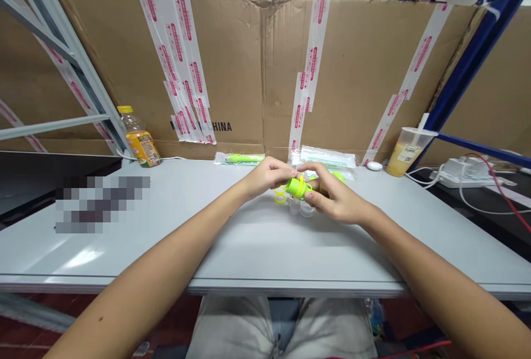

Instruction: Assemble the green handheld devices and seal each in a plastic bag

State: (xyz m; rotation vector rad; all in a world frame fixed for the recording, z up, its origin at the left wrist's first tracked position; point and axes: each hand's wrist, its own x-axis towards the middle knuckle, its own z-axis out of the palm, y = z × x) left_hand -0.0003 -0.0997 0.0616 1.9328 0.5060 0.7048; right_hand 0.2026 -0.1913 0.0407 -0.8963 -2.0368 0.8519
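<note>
In the middle of the head view, a bright green coil of cord (295, 187) with a yellow band (302, 185) around it is held above the table. My right hand (338, 198) is closed on the coil, thumb below and fingers over the top. My left hand (269, 176) has its fingers pinched together beside the coil's upper left edge; what lies between the fingertips is hidden. Yellow rings (280, 198) are just below my left fingers. Small clear plastic pieces (307, 209) rest on the table under the coil. Another green part (338, 176) shows behind my right hand.
Along the cardboard wall (236, 71) lie a bagged green item (244, 158) and clear packets (327, 157). A juice bottle (143, 146) stands back left; a white oval object (374, 166), a drink cup (406, 151) and a power strip (468, 176) are at right.
</note>
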